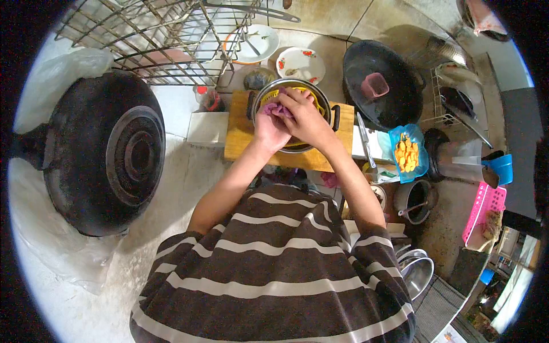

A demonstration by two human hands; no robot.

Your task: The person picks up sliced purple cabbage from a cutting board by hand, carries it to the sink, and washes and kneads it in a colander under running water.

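My left hand [271, 129] is cupped palm up over a metal pot [327, 117] with dark side handles. In it lies a crumpled purple piece [277, 110], leafy or cloth-like; I cannot tell which. My right hand [309, 117] comes over from the right, its fingers pressed on the same piece. Beneath both hands a yellow strainer basket [269, 98] sits inside the pot; my hands hide most of what it holds. The pot stands on a wooden cutting board [237, 131].
Right of the board lie a knife [364, 137] and a blue basket [421, 163] of orange slices. A black wok [357, 68] holds a pink cup [375, 86]. Plates [300, 64] stand behind the pot, a wire rack [166, 43] back left, a large black pan [86, 154] far left.
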